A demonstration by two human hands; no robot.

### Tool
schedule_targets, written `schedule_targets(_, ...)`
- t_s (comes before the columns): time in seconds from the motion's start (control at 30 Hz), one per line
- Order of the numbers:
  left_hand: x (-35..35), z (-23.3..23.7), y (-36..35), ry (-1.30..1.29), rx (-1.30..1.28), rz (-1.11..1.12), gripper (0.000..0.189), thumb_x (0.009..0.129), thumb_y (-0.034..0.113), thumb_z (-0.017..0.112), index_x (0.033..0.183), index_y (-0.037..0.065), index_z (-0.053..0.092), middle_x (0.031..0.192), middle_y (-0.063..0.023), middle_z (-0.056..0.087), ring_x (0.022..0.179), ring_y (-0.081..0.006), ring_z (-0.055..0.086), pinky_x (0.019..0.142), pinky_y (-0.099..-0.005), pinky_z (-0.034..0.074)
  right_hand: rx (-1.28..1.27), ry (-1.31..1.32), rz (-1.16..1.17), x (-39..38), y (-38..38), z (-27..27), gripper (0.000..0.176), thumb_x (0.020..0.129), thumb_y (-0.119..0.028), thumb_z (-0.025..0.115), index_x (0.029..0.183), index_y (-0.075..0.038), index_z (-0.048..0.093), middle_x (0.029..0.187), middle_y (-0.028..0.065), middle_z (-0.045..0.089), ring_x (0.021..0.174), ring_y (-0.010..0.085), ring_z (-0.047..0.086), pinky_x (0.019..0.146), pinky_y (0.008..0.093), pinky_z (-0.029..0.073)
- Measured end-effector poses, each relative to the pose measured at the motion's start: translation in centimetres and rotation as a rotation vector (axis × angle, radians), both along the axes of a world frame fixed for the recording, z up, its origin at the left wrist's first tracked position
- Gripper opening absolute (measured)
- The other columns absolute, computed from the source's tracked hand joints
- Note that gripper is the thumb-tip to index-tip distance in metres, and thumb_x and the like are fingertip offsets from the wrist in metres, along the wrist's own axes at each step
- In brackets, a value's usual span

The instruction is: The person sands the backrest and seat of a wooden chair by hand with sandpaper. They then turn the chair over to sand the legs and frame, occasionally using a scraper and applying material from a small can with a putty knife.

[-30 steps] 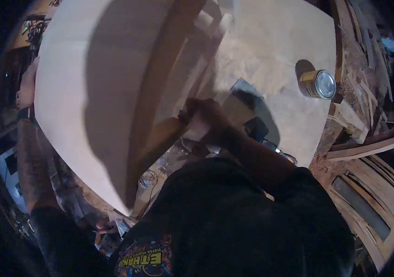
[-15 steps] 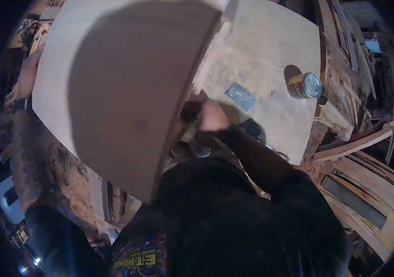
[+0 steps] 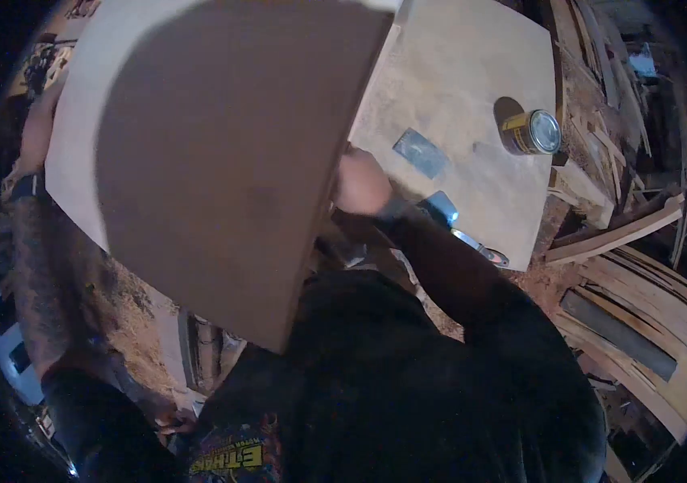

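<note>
The panel stood between the two hands, its broad face toward the viewer and its lower corner close against the shirt; a large rounded shadow covered most of that face, with pale wood left lit along the left side. The left hand was at the panel's far left edge, a dark band on its wrist; its fingers lay in dim light, and whether they were pinching the edge could not be told. The right hand was at the panel's right edge, knuckles outward and fingers mostly hidden by that edge; their grip could not be told either.

To the right lay the pale surface, smudged in places; a can with a yellow label was near its right edge, lid turned toward the viewer; a grey plate lay flat just beside the right hand; a scraper lay below the plate, its blade near the right forearm and its handle toward the surface's lower edge. Beyond the surface were wood strips, among them a curved piece; brown debris was visible below the panel's left side.
</note>
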State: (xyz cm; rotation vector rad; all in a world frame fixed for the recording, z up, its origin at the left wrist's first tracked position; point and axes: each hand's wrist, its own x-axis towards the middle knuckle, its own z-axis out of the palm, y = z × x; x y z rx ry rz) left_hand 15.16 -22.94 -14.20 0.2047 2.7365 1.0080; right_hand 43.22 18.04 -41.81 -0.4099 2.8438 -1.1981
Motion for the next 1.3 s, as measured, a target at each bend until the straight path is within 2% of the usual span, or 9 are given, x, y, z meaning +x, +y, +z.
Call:
schedule_targets(0.47, -1.4, -0.8, -2.7, 0.819, -0.698, -0.476, 0.048, 0.111, 0.033, 0.046, 0.131, -0.007, 0.062, 0.122, -0.0108, 0.072, 0.109, -0.0148, 0.065, 0.101, -0.0317, 0.048, -0.072, -0.131, -0.066, 1.5, 0.9, 3.2, 0.023, 0.086, -0.025, 0.068, 0.098, -0.007, 0.075, 0.088, 0.0209, 0.072, 0.079, 0.0426, 0.069, 0.071, 0.051, 0.056)
schedule_targets(0.5, -1.8, -0.5, -2.2, 0.232, -0.187, -0.078, 0.049, 0.11, 0.034, 0.047, 0.132, -0.006, 0.063, 0.12, -0.0101, 0.073, 0.108, -0.0152, 0.065, 0.099, -0.0312, 0.048, -0.041, -0.068, -0.035, 1.0, 0.6, 2.1, 0.023, 0.086, -0.026, 0.069, 0.099, -0.007, 0.075, 0.088, 0.0209, 0.072, 0.078, 0.0427, 0.069, 0.071, 0.0509, 0.056)
schedule_targets(0.57, 0.0, -0.3, 0.1, -0.05, 0.135, -0.022, 0.049, 0.109, 0.035, 0.048, 0.133, -0.005, 0.062, 0.119, -0.0098, 0.072, 0.109, -0.0154, 0.065, 0.099, -0.0313, 0.048, 0.088, -0.084, 0.019, 0.4, 0.0, 2.4, 0.027, 0.094, -0.031, 0.07, 0.117, -0.019, 0.069, 0.089, 0.0171, 0.073, 0.083, 0.0411, 0.071, 0.075, 0.0519, 0.057)
schedule_targets(0.63, 1.5, 0.0, 1.5, 0.01, 0.175, 0.036, 0.048, 0.109, 0.034, 0.049, 0.137, -0.003, 0.061, 0.125, -0.0108, 0.071, 0.113, -0.0163, 0.064, 0.101, -0.0313, 0.048, 0.018, -0.054, -0.029, 1.3, 0.4, 0.1, 0.027, 0.093, -0.033, 0.07, 0.116, -0.018, 0.068, 0.09, 0.0172, 0.073, 0.082, 0.0418, 0.071, 0.074, 0.0525, 0.057)
schedule_targets(0.73, -2.4, -1.0, -3.5, 0.767, -0.763, -0.448, 0.05, 0.109, 0.036, 0.049, 0.137, -0.004, 0.061, 0.131, -0.0127, 0.069, 0.116, -0.0161, 0.064, 0.104, -0.0307, 0.047, -0.042, -0.132, -0.115, 1.9, 0.9, 1.6, 0.025, 0.093, -0.033, 0.07, 0.112, -0.018, 0.068, 0.092, 0.0174, 0.073, 0.08, 0.0422, 0.071, 0.072, 0.053, 0.057)
schedule_targets(0.87, -1.0, -0.8, -1.2, 0.015, 0.198, 0.047, 0.043, 0.109, 0.03, 0.049, 0.139, 0.002, 0.062, 0.135, -0.016, 0.067, 0.123, -0.0249, 0.064, 0.109, -0.0356, 0.045, 0.022, 0.115, -0.188, -0.8, 1.5, 0.2, 0.019, 0.093, -0.031, 0.068, 0.105, -0.015, 0.07, 0.091, 0.0167, 0.072, 0.078, 0.0418, 0.07, 0.07, 0.0535, 0.057)
schedule_targets(1.0, -2.3, -1.0, -3.8, 0.598, -0.614, -0.374, 0.048, 0.111, 0.034, 0.045, 0.136, -0.003, 0.061, 0.131, -0.0159, 0.069, 0.118, -0.0214, 0.065, 0.105, -0.0334, 0.047, -0.001, 0.153, -0.236, 0.1, 0.5, -0.4, 0.023, 0.093, -0.034, 0.069, 0.101, -0.012, 0.07, 0.091, 0.0177, 0.072, 0.079, 0.0419, 0.07, 0.071, 0.0538, 0.057)
schedule_targets(1.03, -1.6, -0.4, -2.1, 0.254, -0.26, -0.171, 0.047, 0.11, 0.033, 0.046, 0.136, -0.003, 0.06, 0.13, -0.017, 0.069, 0.12, -0.0226, 0.064, 0.105, -0.0342, 0.047, -0.041, 0.26, -0.227, 1.8, 0.1, -0.3, 0.026, 0.093, -0.035, 0.07, 0.101, -0.011, 0.069, 0.088, 0.0183, 0.071, 0.079, 0.0419, 0.07, 0.071, 0.0536, 0.057)
schedule_targets(1.3, -2.2, -1.1, -3.5, 0.363, -0.378, -0.188, 0.043, 0.107, 0.026, 0.048, 0.141, 0.001, 0.059, 0.139, -0.0166, 0.065, 0.128, -0.0271, 0.062, 0.111, -0.0367, 0.044, -0.183, -0.025, -0.214, -0.7, 2.5, 2.3, 0.024, 0.086, -0.024, 0.074, 0.102, -0.008, 0.069, 0.09, 0.0205, 0.07, 0.079, 0.0427, 0.069, 0.073, 0.0493, 0.057)
